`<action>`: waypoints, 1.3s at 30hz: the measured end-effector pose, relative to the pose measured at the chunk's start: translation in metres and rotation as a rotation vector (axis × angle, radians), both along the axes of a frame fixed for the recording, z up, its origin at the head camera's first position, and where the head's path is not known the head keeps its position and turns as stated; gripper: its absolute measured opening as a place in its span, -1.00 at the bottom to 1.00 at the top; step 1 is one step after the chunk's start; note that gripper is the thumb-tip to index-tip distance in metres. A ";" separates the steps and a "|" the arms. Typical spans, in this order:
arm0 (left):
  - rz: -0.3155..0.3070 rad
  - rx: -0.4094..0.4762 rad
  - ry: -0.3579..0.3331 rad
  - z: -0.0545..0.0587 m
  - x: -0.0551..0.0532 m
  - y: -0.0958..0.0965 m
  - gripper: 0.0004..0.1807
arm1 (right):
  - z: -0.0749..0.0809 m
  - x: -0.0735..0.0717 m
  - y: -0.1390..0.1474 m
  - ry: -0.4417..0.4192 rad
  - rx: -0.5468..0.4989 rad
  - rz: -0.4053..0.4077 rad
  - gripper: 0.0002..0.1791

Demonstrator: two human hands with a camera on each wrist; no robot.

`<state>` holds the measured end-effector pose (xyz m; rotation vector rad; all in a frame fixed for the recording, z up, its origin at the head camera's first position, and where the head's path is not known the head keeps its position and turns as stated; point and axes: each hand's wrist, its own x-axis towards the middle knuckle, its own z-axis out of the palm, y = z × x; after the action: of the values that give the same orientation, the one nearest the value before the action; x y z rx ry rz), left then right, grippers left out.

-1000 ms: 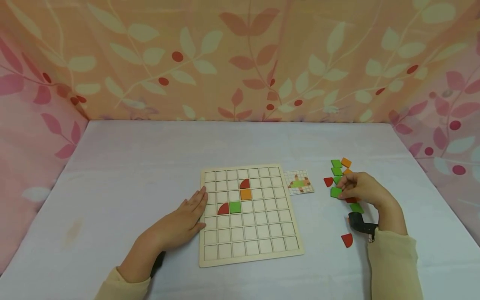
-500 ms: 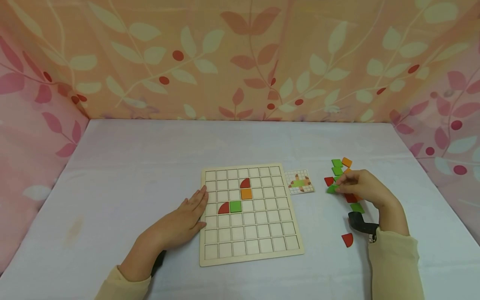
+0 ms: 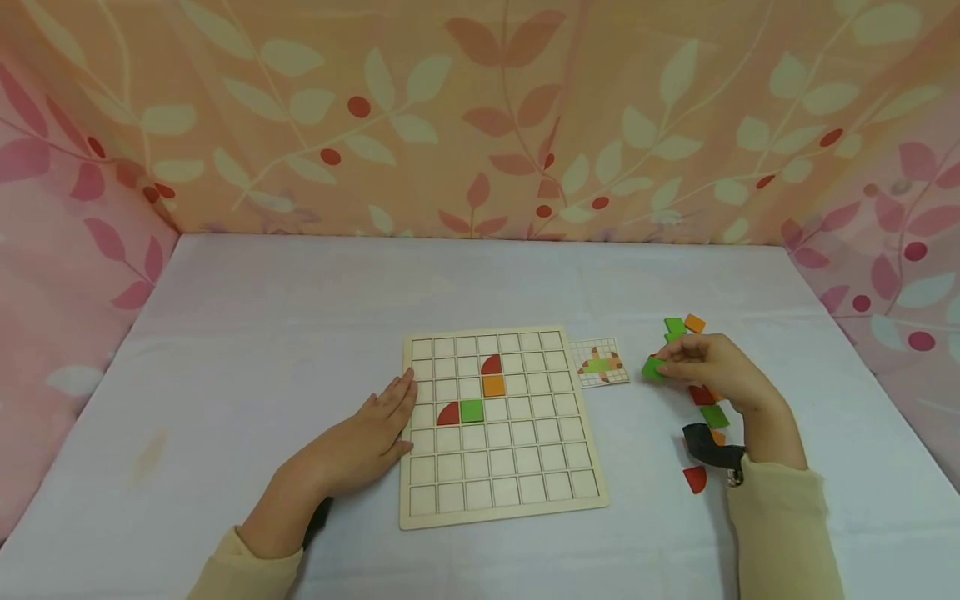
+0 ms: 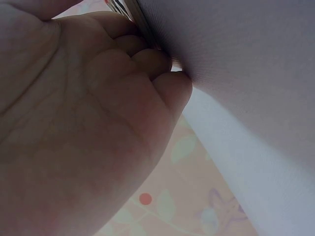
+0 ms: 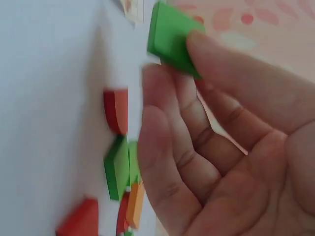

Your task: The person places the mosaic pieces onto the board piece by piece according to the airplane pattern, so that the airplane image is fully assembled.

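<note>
Between thumb and fingers my right hand (image 3: 712,367) pinches a green square tile (image 5: 174,39), lifted above the table in the right wrist view. Loose tiles lie under and around that hand, among them a green tile (image 3: 675,325), an orange tile (image 3: 695,322) and a red quarter-round tile (image 3: 695,479). My left hand (image 3: 360,442) rests with straight fingers on the left edge of a wooden grid board (image 3: 502,519). On the board sit a green square (image 3: 472,411), an orange square (image 3: 493,385) and two red quarter-rounds, one (image 3: 448,414) left of the green square, the other above the orange.
A small pattern card (image 3: 599,362) with a coloured figure on a grid lies against the board's right edge. White cloth covers the table (image 3: 300,317). Floral curtains (image 3: 480,125) stand behind it and at both sides.
My right hand has picked the green square tile up from the pile and carried it a little left, toward the card. The left hand stays at the board's edge.
</note>
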<state>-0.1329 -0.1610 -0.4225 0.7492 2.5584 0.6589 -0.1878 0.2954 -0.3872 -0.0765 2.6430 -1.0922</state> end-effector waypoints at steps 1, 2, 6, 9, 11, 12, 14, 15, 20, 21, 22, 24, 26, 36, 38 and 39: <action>0.001 -0.002 0.000 0.000 0.000 0.000 -0.25 | 0.000 -0.001 -0.002 -0.001 -0.013 -0.005 -0.67; 0.001 -0.006 0.000 0.000 0.000 -0.001 -0.26 | 0.000 -0.001 -0.005 -0.001 -0.024 -0.011 -0.66; 0.000 -0.009 -0.004 0.000 0.000 -0.001 -0.26 | -0.001 -0.003 -0.018 0.005 -0.078 -0.035 -0.66; -0.007 -0.011 -0.001 0.000 -0.001 -0.001 -0.25 | -0.001 -0.004 -0.031 0.004 -0.118 -0.030 -0.68; -0.015 -0.014 0.006 0.000 -0.002 -0.001 -0.25 | 0.000 -0.005 -0.041 -0.012 -0.145 -0.014 -0.69; -0.018 -0.016 0.010 0.000 -0.003 0.000 -0.25 | 0.000 -0.005 -0.046 -0.020 -0.158 -0.005 -0.70; -0.022 -0.017 0.012 0.001 -0.004 0.000 -0.25 | 0.002 -0.006 -0.058 -0.027 -0.167 0.015 -0.71; -0.022 -0.016 0.011 0.001 -0.004 0.000 -0.25 | 0.003 -0.007 -0.063 -0.032 -0.180 0.030 -0.72; -0.013 -0.016 -0.003 0.002 -0.003 0.000 -0.25 | 0.005 -0.009 -0.090 -0.065 -0.212 0.074 -0.75; -0.010 -0.016 -0.007 0.001 -0.003 0.000 -0.25 | 0.005 -0.009 -0.095 -0.079 -0.222 0.079 -0.76; -0.007 -0.015 -0.011 0.001 -0.002 0.000 -0.25 | 0.004 -0.009 -0.099 -0.092 -0.229 0.086 -0.77; -0.004 -0.016 -0.016 0.001 -0.002 0.001 -0.25 | 0.001 -0.010 -0.107 -0.113 -0.234 0.099 -0.79; -0.003 -0.019 -0.018 0.001 -0.002 0.001 -0.25 | -0.001 -0.010 -0.114 -0.120 -0.236 0.118 -0.81; 0.000 -0.015 -0.012 0.002 -0.001 0.002 -0.25 | -0.008 -0.007 -0.150 -0.121 -0.265 0.284 -0.88; 0.000 -0.014 -0.010 0.003 -0.001 0.002 -0.25 | -0.009 -0.007 -0.157 -0.123 -0.277 0.312 -0.89; 0.000 -0.012 -0.010 0.003 0.000 0.002 -0.25 | -0.009 -0.006 -0.160 -0.122 -0.277 0.323 -0.89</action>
<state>-0.1334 -0.1594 -0.4193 0.7403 2.5508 0.6456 -0.1942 0.1357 -0.3965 -0.4594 2.2555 -1.2898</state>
